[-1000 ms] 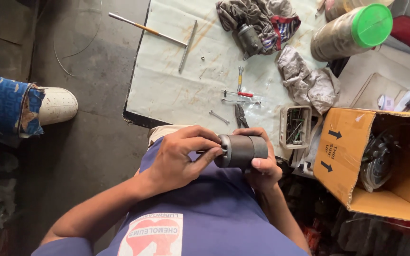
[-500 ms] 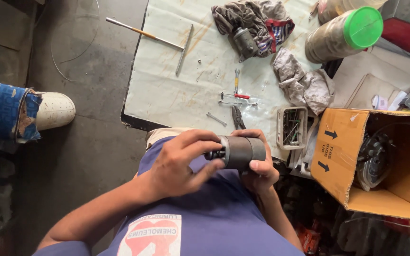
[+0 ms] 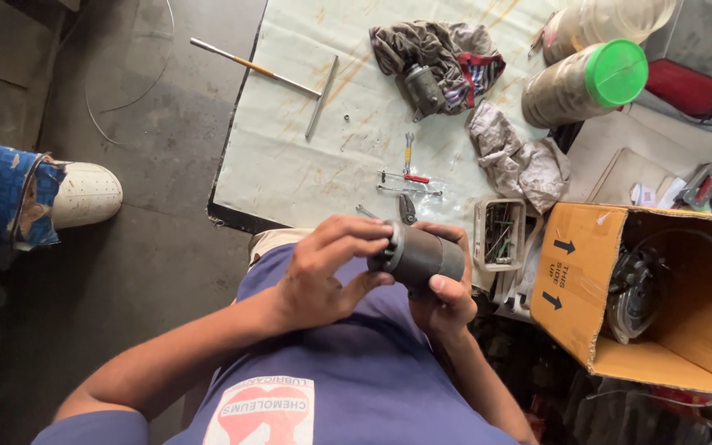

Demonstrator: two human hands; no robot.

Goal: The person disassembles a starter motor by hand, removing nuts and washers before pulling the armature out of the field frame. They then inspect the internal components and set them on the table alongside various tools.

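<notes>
- Holding a dark metal cylinder (image 3: 418,255) over the lap, head view, just below the near edge of the pale sheet (image 3: 290,156) spread on the floor.
- Left hand (image 3: 323,276): fingers curled over the cylinder's ribbed left end, fingertips on its rim, thumb under it. Closed on the part.
- Right hand (image 3: 442,292): wraps the cylinder body from below and behind, fingers clamped round it.
- Cylinder lies roughly level, axis left to right, touching both hands.
- On the sheet: long thin rod (image 3: 249,66) with a crossbar at top left, small hand tools (image 3: 405,177) near the middle, pliers (image 3: 407,210) just beyond the hands.
- Dirty rag (image 3: 447,58) at top with a small motor-like part (image 3: 422,86) on it; second crumpled rag (image 3: 517,161) to the right.
- Jar with green lid (image 3: 587,82) lies on its side, top right.
- Small tray of nails (image 3: 500,235) just right of the cylinder.
- Open cardboard box (image 3: 587,280) at right, round metal part inside.
- White shoe (image 3: 84,194) at left edge, another person's.
</notes>
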